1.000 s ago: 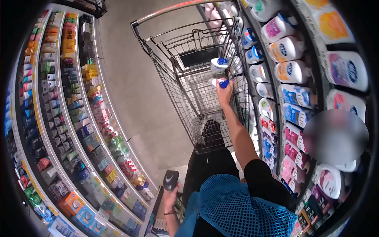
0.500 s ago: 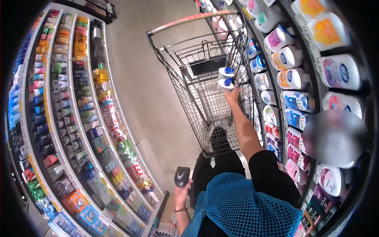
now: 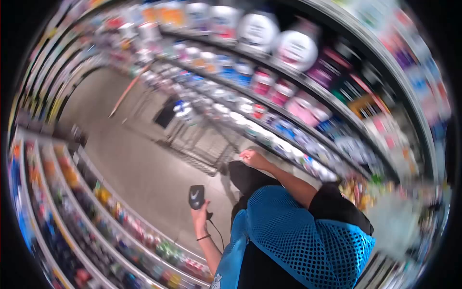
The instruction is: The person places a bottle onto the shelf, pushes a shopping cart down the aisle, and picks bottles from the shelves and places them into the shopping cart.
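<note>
My left hand [image 3: 199,216] is closed round a dark handheld device [image 3: 196,196] that bears a pale swoosh-shaped mark. A thin black cable [image 3: 219,231] hangs beside that wrist. In front of my body, my right hand [image 3: 251,158] holds nothing that I can see; its fingers are loosely bent and a little apart. It is clear of the wire shopping cart [image 3: 192,156], which stands ahead and to the left. White bottles with blue caps [image 3: 183,110] sit in the cart, blurred by motion.
Shelves of white and coloured bottles [image 3: 257,31] run along the right side. More shelves with small packaged goods [image 3: 96,212] line the lower left. Between them lies the aisle floor [image 3: 113,139]. The cart's reddish handle [image 3: 129,89] is at its far end.
My right hand has let go of a white blue-capped bottle in the cart and drawn back towards my body. The view has swung right. My left hand still holds the dark device.
</note>
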